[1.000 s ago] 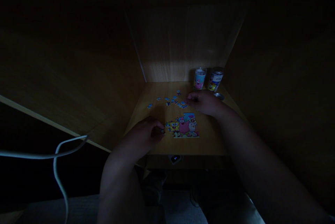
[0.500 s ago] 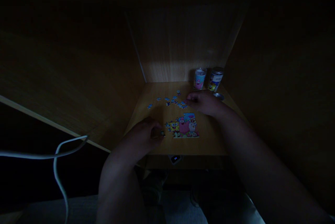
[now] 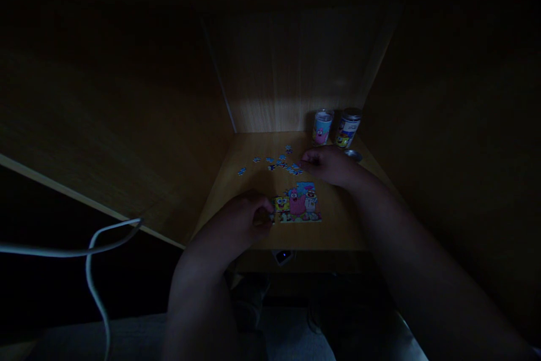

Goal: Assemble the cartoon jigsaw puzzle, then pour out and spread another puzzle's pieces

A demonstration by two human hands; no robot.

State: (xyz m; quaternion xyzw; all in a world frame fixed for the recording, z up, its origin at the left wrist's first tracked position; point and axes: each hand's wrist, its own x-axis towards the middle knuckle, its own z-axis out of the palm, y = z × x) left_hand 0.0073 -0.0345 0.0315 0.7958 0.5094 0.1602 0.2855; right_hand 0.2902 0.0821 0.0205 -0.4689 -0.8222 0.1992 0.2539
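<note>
A partly joined cartoon jigsaw puzzle (image 3: pixel 298 206) lies flat on the wooden surface, its left edge uneven. My left hand (image 3: pixel 249 215) is closed at that edge, thumb and finger pinching a small puzzle piece (image 3: pixel 273 218) that is mostly hidden by the fingertips. Behind the puzzle, several loose puzzle pieces (image 3: pixel 281 164) are scattered, mostly blue. My right hand (image 3: pixel 323 163) rests at their right end with its fingers curled closed; whether anything is between them is too dark to see.
Two cartoon-printed cans, one with a clear top (image 3: pixel 322 127) and one with a dark lid (image 3: pixel 349 127), stand at the back right. A round metal lid (image 3: pixel 353 155) lies before them. Wooden panels enclose the surface. A white cable (image 3: pixel 95 276) hangs at the left.
My left hand has moved right with the puzzle piece, up to the left edge of the joined puzzle. My right hand has stayed in about the same place.
</note>
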